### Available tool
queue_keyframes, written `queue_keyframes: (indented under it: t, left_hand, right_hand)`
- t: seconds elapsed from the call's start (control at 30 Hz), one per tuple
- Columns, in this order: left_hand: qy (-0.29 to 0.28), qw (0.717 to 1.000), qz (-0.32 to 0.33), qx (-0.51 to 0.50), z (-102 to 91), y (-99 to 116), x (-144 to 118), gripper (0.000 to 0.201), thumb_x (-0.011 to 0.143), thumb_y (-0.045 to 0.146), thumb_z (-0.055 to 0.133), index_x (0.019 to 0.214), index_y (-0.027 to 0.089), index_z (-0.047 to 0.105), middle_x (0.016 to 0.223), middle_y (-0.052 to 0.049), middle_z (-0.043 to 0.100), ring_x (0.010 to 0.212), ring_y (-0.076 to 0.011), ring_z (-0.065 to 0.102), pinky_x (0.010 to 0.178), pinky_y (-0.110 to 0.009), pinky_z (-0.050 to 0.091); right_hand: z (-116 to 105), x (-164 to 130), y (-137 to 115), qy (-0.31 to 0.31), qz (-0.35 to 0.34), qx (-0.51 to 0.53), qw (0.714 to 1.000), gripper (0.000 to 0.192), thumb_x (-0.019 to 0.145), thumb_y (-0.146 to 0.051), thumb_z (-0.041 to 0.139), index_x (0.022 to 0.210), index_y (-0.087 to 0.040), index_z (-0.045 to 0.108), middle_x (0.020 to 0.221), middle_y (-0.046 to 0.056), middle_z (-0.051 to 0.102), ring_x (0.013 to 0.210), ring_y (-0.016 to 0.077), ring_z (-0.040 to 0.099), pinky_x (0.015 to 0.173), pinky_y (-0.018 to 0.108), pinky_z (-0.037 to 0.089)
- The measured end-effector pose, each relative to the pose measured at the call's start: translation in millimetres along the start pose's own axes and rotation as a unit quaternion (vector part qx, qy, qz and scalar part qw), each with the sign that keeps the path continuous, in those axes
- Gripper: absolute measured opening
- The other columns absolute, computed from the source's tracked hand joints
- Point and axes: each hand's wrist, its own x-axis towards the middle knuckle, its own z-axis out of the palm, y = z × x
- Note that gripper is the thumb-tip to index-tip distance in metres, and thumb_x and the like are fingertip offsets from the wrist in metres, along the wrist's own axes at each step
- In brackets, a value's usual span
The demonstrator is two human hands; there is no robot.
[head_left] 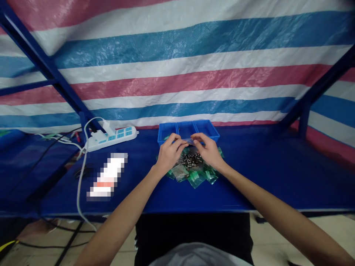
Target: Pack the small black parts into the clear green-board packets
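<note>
My left hand [169, 152] and my right hand [208, 150] meet over the middle of the blue table, and together they pinch a small clear plastic bag [188, 140] held between the fingertips. Just below the hands lies a heap of small dark metal screws [191, 160]. Around the heap lie several small greenish plastic bags [195, 178], some with parts inside. Right behind the hands stands a blue plastic tray [206, 127] with three compartments; what it holds is hard to tell.
A white power strip [116, 137] with plugs and white cables lies at the back left. A blurred white and red object [107, 176] lies left of my left arm. Blue frame posts [47, 66] slant up on both sides, with a striped tarpaulin [177, 66] behind.
</note>
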Motion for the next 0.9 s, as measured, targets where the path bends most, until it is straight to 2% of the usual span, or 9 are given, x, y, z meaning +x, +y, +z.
queue_keyframes:
  t: [0.07, 0.17, 0.33, 0.43, 0.53, 0.67, 0.8, 0.9]
  left_hand:
    - [0.016, 1.0, -0.017, -0.01, 0.5, 0, 1, 0.017, 0.099, 0.03, 0.055, 0.095, 0.017, 0.064, 0.092, -0.004, 0.058, 0.08, -0.0141, 0.062, 0.069, -0.026, 0.051]
    - [0.012, 0.999, -0.039, -0.027, 0.8, 0, 1, 0.017, 0.1, 0.031, 0.053, 0.095, 0.017, 0.061, 0.095, -0.005, 0.059, 0.081, -0.0138, 0.063, 0.069, -0.025, 0.052]
    - [-0.014, 0.996, -0.071, -0.044, 2.7, 1, -2, 0.014, 0.099, 0.029, 0.055, 0.109, 0.019, 0.055, 0.092, -0.002, 0.064, 0.081, -0.0141, 0.065, 0.07, -0.025, 0.053]
    - [-0.034, 0.997, -0.063, -0.038, 2.4, 4, -2, 0.017, 0.097, 0.028, 0.057, 0.111, 0.019, 0.053, 0.1, -0.005, 0.062, 0.086, -0.0157, 0.065, 0.071, -0.026, 0.054]
    - [-0.067, 0.997, -0.049, -0.009, 1.3, 7, -1, 0.027, 0.091, 0.032, 0.066, 0.113, 0.02, 0.055, 0.114, -0.008, 0.056, 0.093, -0.0193, 0.065, 0.073, -0.03, 0.056]
    - [-0.086, 0.995, -0.042, 0.019, 2.2, 6, -3, 0.029, 0.09, 0.032, 0.066, 0.115, 0.02, 0.056, 0.116, -0.009, 0.054, 0.091, -0.0194, 0.065, 0.075, -0.032, 0.057]
    - [-0.08, 0.996, -0.036, 0.033, 3.3, 5, -4, 0.018, 0.097, 0.03, 0.057, 0.112, 0.019, 0.059, 0.109, -0.007, 0.056, 0.089, -0.0175, 0.065, 0.073, -0.029, 0.055]
    - [-0.065, 0.997, -0.042, 0.029, 2.4, 6, -2, 0.016, 0.1, 0.028, 0.051, 0.107, 0.019, 0.062, 0.103, -0.006, 0.06, 0.089, -0.0168, 0.064, 0.075, -0.028, 0.053]
  right_hand:
    - [-2, -1, -5, -0.007, -0.055, -0.046, 0.997, 0.025, 0.093, -0.018, 0.043, 0.1, -0.021, 0.067, 0.11, 0.009, 0.067, 0.098, 0.0227, 0.064, 0.078, 0.036, 0.051]
    - [-3, -2, -13, -0.025, -0.082, -0.078, 0.993, 0.024, 0.09, -0.015, 0.046, 0.099, -0.02, 0.068, 0.107, 0.009, 0.067, 0.094, 0.0223, 0.064, 0.071, 0.032, 0.051]
    - [0, -3, -14, -0.031, -0.037, -0.076, 0.996, 0.016, 0.092, -0.027, 0.053, 0.091, -0.02, 0.068, 0.083, 0.005, 0.07, 0.074, 0.0197, 0.064, 0.063, 0.03, 0.047]
    - [1, -1, -9, -0.025, 0.033, 0.014, 0.999, 0.019, 0.091, -0.035, 0.056, 0.089, -0.019, 0.066, 0.075, 0.004, 0.069, 0.069, 0.0192, 0.064, 0.059, 0.029, 0.046]
    - [-1, 1, -6, -0.012, 0.079, 0.11, 0.991, 0.023, 0.087, -0.038, 0.062, 0.1, -0.019, 0.063, 0.076, 0.003, 0.069, 0.07, 0.0204, 0.067, 0.056, 0.028, 0.048]
    - [-5, 3, -10, -0.007, 0.061, 0.119, 0.991, 0.034, 0.085, -0.033, 0.065, 0.116, -0.02, 0.06, 0.079, 0.003, 0.072, 0.077, 0.0207, 0.068, 0.062, 0.03, 0.05]
    - [-5, 3, -12, -0.013, 0.044, 0.082, 0.996, 0.019, 0.087, -0.032, 0.063, 0.1, -0.019, 0.067, 0.087, 0.006, 0.073, 0.085, 0.0214, 0.069, 0.065, 0.03, 0.049]
    - [-5, 2, -11, -0.022, 0.052, 0.065, 0.996, 0.02, 0.088, -0.036, 0.062, 0.098, -0.02, 0.068, 0.092, 0.007, 0.074, 0.089, 0.0226, 0.069, 0.064, 0.03, 0.049]
